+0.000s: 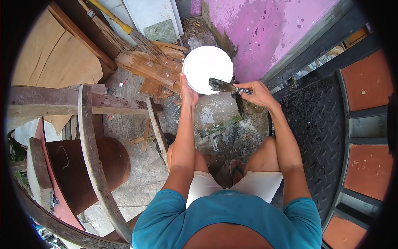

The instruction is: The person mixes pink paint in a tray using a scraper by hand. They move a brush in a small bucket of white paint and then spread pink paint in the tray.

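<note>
A round white pail (208,66) is held out ahead of me, its circular face toward me; whether that is a lid or white contents I cannot tell. My left hand (189,90) grips its left side near the rim. In my right hand (256,93) is a putty knife (222,85), its handle between thumb and fingers. The knife's dark, stained blade points left and overlaps the pail's lower right edge. Whether the blade touches the pail cannot be made out.
Ahead on the right stands a pink, peeling wall (265,33). Wood planks (145,68) and stick brooms (143,41) lie ahead left. A wooden frame (93,157) and a rusty brown drum (105,166) are to my left. Black tread plate (309,124) lies right.
</note>
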Demonstrator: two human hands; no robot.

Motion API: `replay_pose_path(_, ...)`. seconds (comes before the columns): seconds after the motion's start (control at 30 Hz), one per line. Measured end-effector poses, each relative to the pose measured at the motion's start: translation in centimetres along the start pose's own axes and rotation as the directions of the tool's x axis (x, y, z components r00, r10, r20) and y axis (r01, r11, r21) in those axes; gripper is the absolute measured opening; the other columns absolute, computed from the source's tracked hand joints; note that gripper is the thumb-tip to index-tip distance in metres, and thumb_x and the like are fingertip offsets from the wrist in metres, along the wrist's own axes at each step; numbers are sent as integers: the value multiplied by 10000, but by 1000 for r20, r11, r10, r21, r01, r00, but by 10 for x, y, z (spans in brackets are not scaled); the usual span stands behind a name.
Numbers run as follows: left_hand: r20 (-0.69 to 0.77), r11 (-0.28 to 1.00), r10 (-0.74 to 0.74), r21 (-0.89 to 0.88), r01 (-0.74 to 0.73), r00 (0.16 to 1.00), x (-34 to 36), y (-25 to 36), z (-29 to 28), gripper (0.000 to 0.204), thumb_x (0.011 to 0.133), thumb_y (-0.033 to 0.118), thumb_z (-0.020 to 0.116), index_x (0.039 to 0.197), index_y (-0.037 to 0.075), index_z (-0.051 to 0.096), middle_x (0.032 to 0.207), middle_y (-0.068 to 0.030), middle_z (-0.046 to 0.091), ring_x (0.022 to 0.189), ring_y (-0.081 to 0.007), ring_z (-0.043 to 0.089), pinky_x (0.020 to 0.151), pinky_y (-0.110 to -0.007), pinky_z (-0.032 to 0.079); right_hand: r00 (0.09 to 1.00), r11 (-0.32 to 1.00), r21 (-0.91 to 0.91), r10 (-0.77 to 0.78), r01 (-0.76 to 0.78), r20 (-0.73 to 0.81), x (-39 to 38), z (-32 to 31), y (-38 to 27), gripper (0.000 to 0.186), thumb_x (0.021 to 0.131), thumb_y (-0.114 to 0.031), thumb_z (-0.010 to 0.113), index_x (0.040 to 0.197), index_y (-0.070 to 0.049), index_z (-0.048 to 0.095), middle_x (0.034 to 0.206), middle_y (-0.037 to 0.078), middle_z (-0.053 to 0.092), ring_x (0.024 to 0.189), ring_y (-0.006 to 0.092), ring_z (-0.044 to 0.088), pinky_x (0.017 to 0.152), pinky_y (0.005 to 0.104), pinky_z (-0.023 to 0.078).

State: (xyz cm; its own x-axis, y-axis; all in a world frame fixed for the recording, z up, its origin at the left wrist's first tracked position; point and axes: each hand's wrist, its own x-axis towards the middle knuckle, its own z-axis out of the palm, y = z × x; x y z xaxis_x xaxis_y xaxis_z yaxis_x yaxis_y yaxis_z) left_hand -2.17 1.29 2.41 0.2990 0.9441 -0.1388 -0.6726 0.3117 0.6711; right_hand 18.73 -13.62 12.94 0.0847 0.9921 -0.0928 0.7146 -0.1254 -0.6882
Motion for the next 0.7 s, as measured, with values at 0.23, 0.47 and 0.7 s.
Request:
replay_pose_path(0.23, -20, 999, 25, 23, -25, 999, -1, 8, 2, 580, 983, 441, 295, 1374, 14, 309, 1381, -136, 404, 1256, -261, 413, 1055, -396, 328, 999, 999, 36, 30, -29, -11, -3, -10, -1, 391, 708, -166, 635, 1097, -190, 671, 859, 161, 680, 686, 197, 591, 710, 331, 472)
replay_pose_path(0.47, 23, 999, 26, 34, -27, 999, 4, 3, -9, 593, 965, 473, 345, 1359, 32, 310, 1335, -141, 441, 1212, -261, 457, 1009, -382, 383, 994, 991, -97, 99, -95, 43, -9, -21, -27, 381, 711, -155, 634, 1087, -203, 677, 781, 161, 661, 629, 214, 570, 682, 337, 465)
replay_pose_path(0.7, -4, 999, -41, -19, 41, 999, 0, -1, 2, 574, 992, 427, 257, 1367, -3, 326, 1391, -136, 397, 1273, -263, 394, 1070, -399, 309, 1000, 994, -105, -6, 4, -18, -5, -3, -14, 365, 724, -142, 631, 1081, -204, 681, 636, 164, 588, 521, 210, 489, 599, 350, 436)
